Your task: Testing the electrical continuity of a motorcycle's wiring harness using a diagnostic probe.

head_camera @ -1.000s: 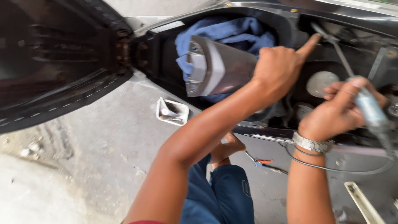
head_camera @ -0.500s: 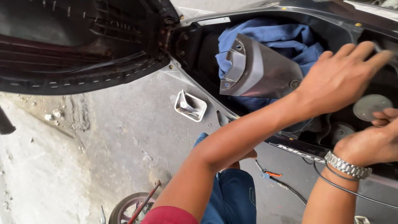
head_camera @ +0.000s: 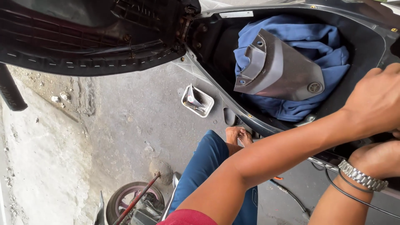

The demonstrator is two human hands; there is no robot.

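The left hand [head_camera: 375, 102] reaches across the open under-seat storage compartment [head_camera: 371, 37] of a scooter, its back turned up to the camera. The knuckles are bent and the fingers curl down out of sight past the right edge of the view, so I cannot tell how far they are open or whether they grip anything; the hand lies at the dark plastic rim of the compartment. The right hand [head_camera: 377, 158] sits just below and partly under the left forearm, with a metal link wristwatch [head_camera: 361, 176] on the wrist and a thin black cable [head_camera: 354, 196] looping past it. Its fingers are hidden too, so their state cannot be told.

Inside the compartment lies a crumpled blue cloth [head_camera: 316, 41], soft and folded, and on top of it rests a grey plastic body panel [head_camera: 279, 73], smooth, roughly triangular, with a ribbed mounting lip at its left end and a small round emblem near its right corner. The panel is near the left hand but apart from it.

The raised seat [head_camera: 83, 37] shows its black ribbed underside at upper left. On the rough concrete floor [head_camera: 125, 125] stands a small white tray [head_camera: 197, 100] holding metal pieces.
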